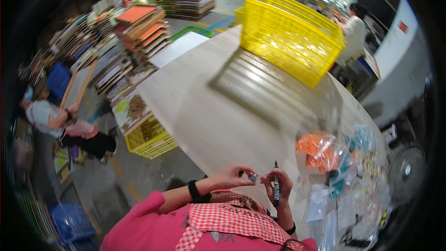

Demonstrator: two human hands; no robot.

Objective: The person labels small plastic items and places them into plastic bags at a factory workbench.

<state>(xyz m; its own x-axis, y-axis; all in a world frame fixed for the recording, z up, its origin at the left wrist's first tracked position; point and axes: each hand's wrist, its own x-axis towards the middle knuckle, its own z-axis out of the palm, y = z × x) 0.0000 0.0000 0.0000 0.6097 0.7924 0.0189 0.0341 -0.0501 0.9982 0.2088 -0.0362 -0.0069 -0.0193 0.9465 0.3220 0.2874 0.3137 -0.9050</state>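
Close in front of my body, my left hand [232,175] pinches a small dark greenish piece [252,177] between thumb and fingers; it is too small to tell its kind. Just to its right, my right hand [285,185] holds a black marker pen [276,187] upright, its dark tip pointing away from me. The right fingertips come close to the small piece, and I cannot tell whether they touch it. Both hands are over the near edge of the pale table [218,125].
A yellow plastic crate [290,42] holding clear, shiny contents stands at the table's far side. Bags of orange pieces [318,148] and other clear bags [367,181] crowd the right. Left of the table are a lower yellow crate [155,139], stacked boards [141,30] and a person [51,118].
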